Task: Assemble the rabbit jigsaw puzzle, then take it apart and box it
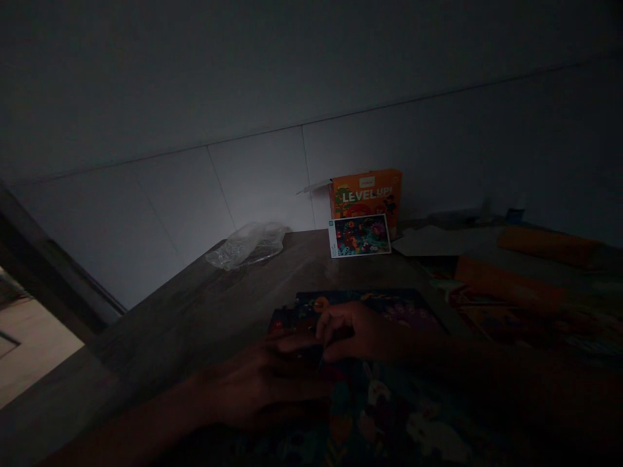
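A dark, colourful jigsaw puzzle point(389, 395) lies on the table under both hands, with rabbits and flowers on it. Its far left edge is stepped. My left hand point(263, 383) rests on the puzzle's left part, its fingers stretched out to the right. Just above and beside those fingertips, my right hand point(357, 331) is closed in a pinch. A thin edge shows under its fingertips, which looks like a puzzle piece point(321, 359); most of it is hidden. Dim light blurs the details. Behind the puzzle, a picture card point(360, 236) with a similar design leans upright.
An orange "LEVEL UP!" box point(367, 191) with an open flap stands behind the card. Crumpled clear plastic point(250, 245) lies at the back left of the table point(209, 311). On the right are orange packets point(511, 282) and printed sheets point(525, 324). A white wall point(257, 175) borders the back.
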{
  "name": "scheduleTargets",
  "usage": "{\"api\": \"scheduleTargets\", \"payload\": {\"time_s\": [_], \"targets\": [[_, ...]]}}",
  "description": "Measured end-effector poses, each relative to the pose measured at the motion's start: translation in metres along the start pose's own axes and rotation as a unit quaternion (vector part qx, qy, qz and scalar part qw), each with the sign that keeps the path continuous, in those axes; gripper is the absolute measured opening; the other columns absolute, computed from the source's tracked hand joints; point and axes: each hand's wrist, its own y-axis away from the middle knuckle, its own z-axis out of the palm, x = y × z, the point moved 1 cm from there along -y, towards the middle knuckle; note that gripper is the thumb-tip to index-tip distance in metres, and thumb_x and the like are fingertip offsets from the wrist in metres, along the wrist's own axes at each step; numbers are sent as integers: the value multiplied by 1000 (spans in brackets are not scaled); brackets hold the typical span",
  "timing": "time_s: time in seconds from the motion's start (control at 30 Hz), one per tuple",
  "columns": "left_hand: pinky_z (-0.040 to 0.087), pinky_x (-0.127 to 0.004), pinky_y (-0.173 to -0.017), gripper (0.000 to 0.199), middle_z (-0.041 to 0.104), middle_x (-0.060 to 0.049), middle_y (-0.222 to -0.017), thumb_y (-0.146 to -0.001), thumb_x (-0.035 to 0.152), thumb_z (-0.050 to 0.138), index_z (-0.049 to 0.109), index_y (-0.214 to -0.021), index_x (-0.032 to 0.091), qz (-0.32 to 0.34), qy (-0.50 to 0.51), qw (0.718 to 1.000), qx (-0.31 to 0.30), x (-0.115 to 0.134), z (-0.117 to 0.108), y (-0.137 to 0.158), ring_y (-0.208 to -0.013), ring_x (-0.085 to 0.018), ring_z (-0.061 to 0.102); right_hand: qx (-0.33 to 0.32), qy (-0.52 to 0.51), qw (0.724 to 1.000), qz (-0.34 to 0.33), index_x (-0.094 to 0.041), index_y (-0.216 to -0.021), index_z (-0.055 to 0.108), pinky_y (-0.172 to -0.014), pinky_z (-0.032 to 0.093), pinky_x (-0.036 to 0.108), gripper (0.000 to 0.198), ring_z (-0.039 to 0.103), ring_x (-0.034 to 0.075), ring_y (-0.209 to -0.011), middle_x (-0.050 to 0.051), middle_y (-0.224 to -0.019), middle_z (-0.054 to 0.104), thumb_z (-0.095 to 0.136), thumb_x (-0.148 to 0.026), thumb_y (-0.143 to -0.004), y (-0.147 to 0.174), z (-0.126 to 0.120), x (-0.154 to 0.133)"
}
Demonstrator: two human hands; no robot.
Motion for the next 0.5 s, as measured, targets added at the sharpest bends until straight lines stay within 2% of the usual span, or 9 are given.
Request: {"api": "scheduleTargets", "payload": {"time_s": [0.13, 0.2, 0.3, 0.4, 0.43, 0.5], "targets": [[31, -53, -117, 44, 69, -17, -120, -97, 24, 51, 48, -138, 8, -25, -15, 1000, -7, 1, 0, 2, -144, -32, 28, 10, 18, 999, -25, -17, -89, 62, -72, 45, 26, 29, 62, 14, -77, -1, -81, 65, 79, -27, -68, 1, 0, -3], [32, -53, -117, 47, 68, -17, -121, -95, 24, 53, 47, -139, 9, -36, -14, 999, -12, 1, -1, 3, -146, -32, 23, 26, 27, 998, -41, -17, -90, 61, -72, 45, 27, 24, 62, 15, -79, 1, -84, 66, 74, -28, -73, 1, 1, -6], [32, -54, -116, 48, 72, -16, -110, -94, 24, 54, 47, -139, 9, -40, -13, 999, -7, -1, -4, 5, -145, -32, 27, 82, 42, 995, -46, -17, -91, 61, -72, 46, 27, 14, 62, 15, -78, 2, -86, 66, 62, -28, -82, 1, 0, -7], [29, -55, -117, 47, 74, -16, -92, -93, 25, 51, 49, -137, 8, -23, -2, 1000, -10, 0, -8, 6, -142, -32, 33, 152, 99, 982, -53, -16, -89, 62, -76, 47, 29, 10, 63, 17, -82, 4, -87, 67, 58, -23, -83, -1, -3, -3], [30, -54, -116, 50, 74, -17, -95, -93, 26, 51, 47, -139, 8, -14, 7, 1000, -4, 0, -9, 7, -142, -32, 33, 167, 122, 977, -58, -16, -88, 62, -77, 47, 30, 9, 63, 18, -84, 5, -88, 68, 58, -21, -82, -2, -4, -1], [34, -53, -114, 58, 68, -19, -116, -91, 26, 53, 38, -146, 10, -9, 24, 999, 27, 1, -10, 9, -143, -32, 31, 176, 159, 970, -61, -17, -88, 64, -77, 46, 30, 9, 63, 18, -85, 5, -91, 69, 57, -20, -82, -3, -5, 1]]}}
